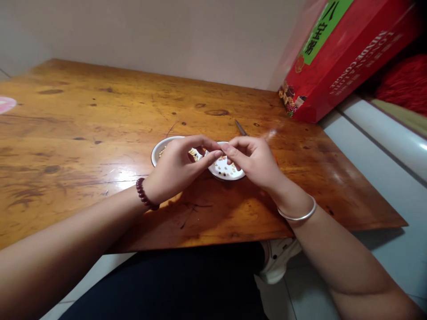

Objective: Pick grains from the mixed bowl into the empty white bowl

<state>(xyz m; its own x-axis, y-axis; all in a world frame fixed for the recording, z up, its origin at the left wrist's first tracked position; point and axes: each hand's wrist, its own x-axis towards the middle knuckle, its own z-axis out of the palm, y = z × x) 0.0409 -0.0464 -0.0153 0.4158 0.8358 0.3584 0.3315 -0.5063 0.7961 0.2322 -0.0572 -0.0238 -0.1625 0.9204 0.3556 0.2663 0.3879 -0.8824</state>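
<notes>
Two white dishes stand side by side on the wooden table. The left dish (156, 153) holds pale yellow bits and is partly hidden behind my left hand (180, 164). In the right dish (227, 177) lie pale pieces and a few dark ones, partly covered by my right hand (255, 162). Thumb and forefinger of each hand are pinched, and their tips meet above the right dish. Whatever lies between the fingertips is too small to name. A dark bead bracelet circles my left wrist, a silver bangle my right.
Behind the right dish, a pointed metal tool (240, 128) lies on the wooden table (83, 133). A tall red box (333, 66) stands at the back right by the wall. A pink and white item (6, 105) is at the far left edge.
</notes>
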